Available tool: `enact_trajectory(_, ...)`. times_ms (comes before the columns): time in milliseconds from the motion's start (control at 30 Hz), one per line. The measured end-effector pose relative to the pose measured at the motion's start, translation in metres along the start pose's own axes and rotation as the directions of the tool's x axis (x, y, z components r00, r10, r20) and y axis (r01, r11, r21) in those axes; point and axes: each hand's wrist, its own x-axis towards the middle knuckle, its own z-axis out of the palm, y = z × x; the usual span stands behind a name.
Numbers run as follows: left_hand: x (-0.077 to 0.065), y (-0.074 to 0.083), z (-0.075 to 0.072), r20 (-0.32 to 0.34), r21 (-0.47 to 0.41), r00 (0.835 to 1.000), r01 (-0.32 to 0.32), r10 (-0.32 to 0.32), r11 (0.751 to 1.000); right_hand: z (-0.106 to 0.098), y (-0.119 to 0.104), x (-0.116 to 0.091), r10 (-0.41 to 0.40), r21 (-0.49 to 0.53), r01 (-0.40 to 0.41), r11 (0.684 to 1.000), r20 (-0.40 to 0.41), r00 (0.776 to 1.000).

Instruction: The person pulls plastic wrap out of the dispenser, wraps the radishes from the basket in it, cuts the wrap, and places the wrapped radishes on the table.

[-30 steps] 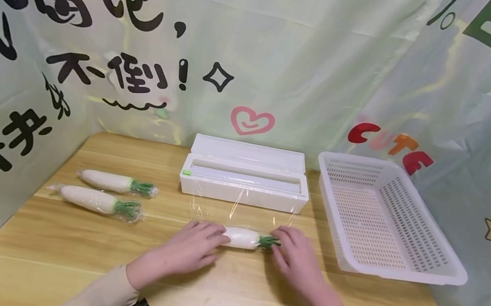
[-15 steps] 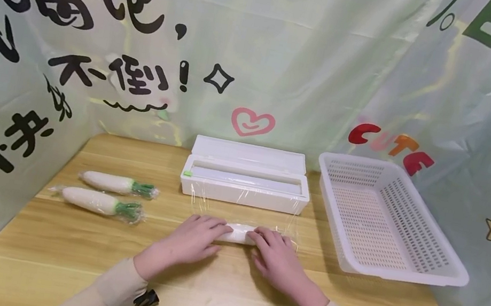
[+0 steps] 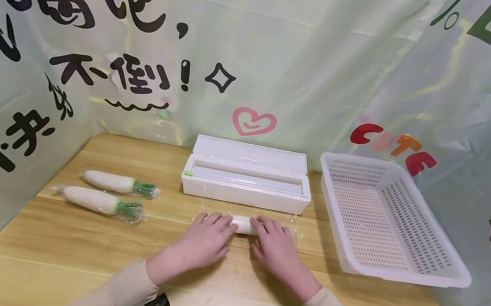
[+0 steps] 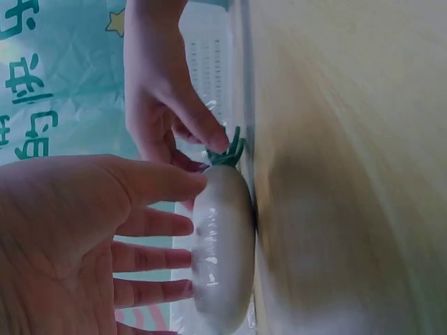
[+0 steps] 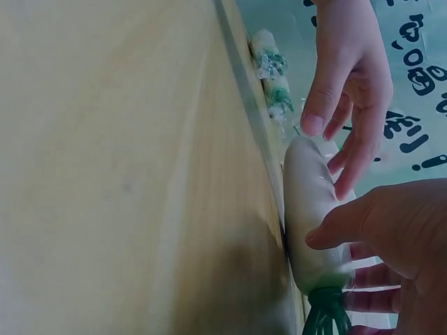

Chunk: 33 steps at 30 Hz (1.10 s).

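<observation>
A white radish (image 3: 242,224) with green stems (image 4: 227,150) lies crosswise on the table, wrapped at least partly in clear cling film (image 3: 296,233). My left hand (image 3: 205,238) rests its outstretched fingers on the root's left part. On the part nearer the leaves, the fingers of my right hand (image 3: 277,247) press from above and the far side. Both thumbs stay on the near side, neither visibly curled round the root. The head view hides the stems behind my right hand. Just beyond stands a white cling film dispenser (image 3: 243,196), its lid raised.
Two film-wrapped radishes (image 3: 91,199) lie side by side at the left of the table (image 3: 110,260). At the right sits a white perforated plastic basket (image 3: 401,274). A printed cloth (image 3: 297,75) hangs behind and around the table.
Both hands have moved forward with the radish, bringing it nearer the dispenser. My right hand has shifted inward from the stems onto the root, and the film between radish and dispenser has shortened.
</observation>
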Motion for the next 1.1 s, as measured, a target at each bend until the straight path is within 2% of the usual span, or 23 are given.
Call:
enact_trajectory(133,0.006,-0.001,0.001,0.008,0.000,0.999,0.037,-0.037,0.999,-0.001,0.001,0.007,0.019,-0.001,-0.019,1.000,0.043,0.999)
enact_trajectory(300,0.017,-0.011,0.008,-0.001,-0.015,0.998,0.066,-0.066,0.998,0.000,0.002,0.011,-0.007,-0.029,0.008,1.000,0.050,0.999)
enact_trajectory(467,0.025,-0.015,0.012,0.030,-0.029,0.993,0.114,-0.113,0.993,0.003,0.001,0.012,-0.020,-0.076,0.026,0.997,0.075,0.997)
enact_trajectory(733,0.031,-0.005,0.010,0.061,0.012,0.992,0.109,-0.110,0.994,0.010,0.007,0.023,0.046,-0.046,-0.042,0.998,0.097,0.994)
enact_trajectory(867,0.035,-0.005,0.010,0.064,0.015,0.991,0.115,-0.116,0.993,0.009,0.010,0.027,0.054,-0.027,-0.051,0.998,0.097,0.994)
enact_trajectory(1100,0.042,-0.010,0.000,0.076,-0.060,0.990,0.123,-0.119,0.991,0.004,0.012,0.031,0.053,-0.027,-0.050,0.998,0.125,0.991)
